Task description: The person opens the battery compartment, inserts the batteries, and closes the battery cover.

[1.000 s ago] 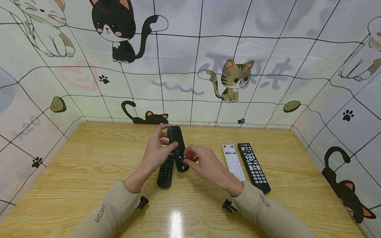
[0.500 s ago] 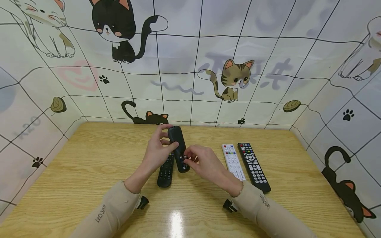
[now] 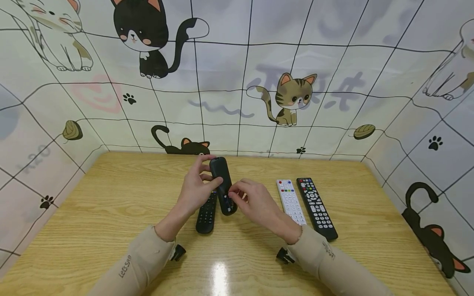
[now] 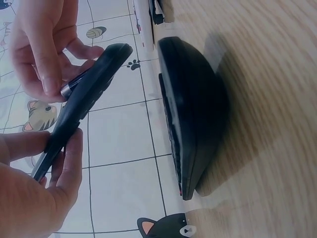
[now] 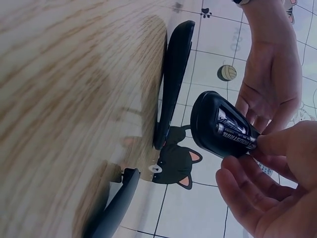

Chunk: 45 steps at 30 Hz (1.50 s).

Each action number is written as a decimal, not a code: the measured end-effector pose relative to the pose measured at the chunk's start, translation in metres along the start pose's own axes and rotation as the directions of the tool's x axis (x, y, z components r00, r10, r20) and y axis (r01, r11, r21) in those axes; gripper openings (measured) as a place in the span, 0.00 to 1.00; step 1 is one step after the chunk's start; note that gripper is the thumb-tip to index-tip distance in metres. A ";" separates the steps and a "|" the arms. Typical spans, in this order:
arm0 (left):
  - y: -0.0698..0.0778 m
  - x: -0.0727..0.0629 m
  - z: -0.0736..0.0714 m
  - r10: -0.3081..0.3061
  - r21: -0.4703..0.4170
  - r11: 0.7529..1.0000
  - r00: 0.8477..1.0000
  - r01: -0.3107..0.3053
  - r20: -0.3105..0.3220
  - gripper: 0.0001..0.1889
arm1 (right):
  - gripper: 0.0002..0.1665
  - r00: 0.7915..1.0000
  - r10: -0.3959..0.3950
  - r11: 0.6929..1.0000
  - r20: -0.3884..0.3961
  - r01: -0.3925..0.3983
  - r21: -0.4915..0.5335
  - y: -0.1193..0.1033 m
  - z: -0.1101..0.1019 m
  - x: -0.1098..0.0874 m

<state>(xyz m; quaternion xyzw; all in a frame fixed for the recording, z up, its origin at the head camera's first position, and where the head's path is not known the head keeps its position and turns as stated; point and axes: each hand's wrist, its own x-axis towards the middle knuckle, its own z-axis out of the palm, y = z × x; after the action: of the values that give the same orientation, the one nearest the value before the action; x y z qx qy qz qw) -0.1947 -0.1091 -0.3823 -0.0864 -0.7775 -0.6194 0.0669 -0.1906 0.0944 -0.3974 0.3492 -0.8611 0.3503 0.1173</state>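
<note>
My left hand (image 3: 196, 185) grips a black remote (image 3: 220, 170), tilted, with its back toward me. In the right wrist view its battery compartment is uncovered and two batteries show there: one (image 5: 229, 119) lies in the bay, the other (image 5: 236, 137) beside it. My right hand (image 3: 257, 202) pinches the end of that second battery with thumb and finger. The left wrist view shows this battery (image 4: 74, 85) sticking up at a slant from the remote's back. Under and left of the held remote lies another black remote (image 3: 205, 216), buttons up.
On the wooden table (image 3: 111, 205), to the right, lie a white remote (image 3: 290, 200) and a black remote with white buttons (image 3: 316, 207), side by side. My right forearm partly overlaps the white one's near end. A cat-print cloth (image 3: 222, 102) stands behind and at both sides.
My right fingertips have shifted slightly up along the remote's compartment, uncovering more of its lower end. My left hand and the held remote have barely moved.
</note>
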 end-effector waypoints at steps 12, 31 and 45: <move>0.003 0.000 0.002 0.015 -0.014 1.000 1.000 -0.015 0.019 0.32 | 0.01 0.996 0.085 0.990 0.010 -0.086 0.111 0.000 -0.003 0.002; 0.005 0.000 0.002 0.035 -0.028 0.999 0.999 -0.035 0.022 0.32 | 0.19 0.968 0.226 0.935 0.111 -0.248 0.253 0.002 -0.005 0.003; 0.007 0.000 0.002 0.038 -0.016 0.999 0.999 -0.037 0.021 0.31 | 0.18 0.967 0.211 0.937 0.142 -0.241 0.254 0.002 -0.007 0.006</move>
<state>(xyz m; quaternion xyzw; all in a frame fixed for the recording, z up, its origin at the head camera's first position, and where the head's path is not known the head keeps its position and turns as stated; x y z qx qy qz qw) -0.1929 -0.1058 -0.3764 -0.1081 -0.7715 -0.6231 0.0695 -0.1965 0.0967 -0.3906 0.2797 -0.8453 0.4548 -0.0209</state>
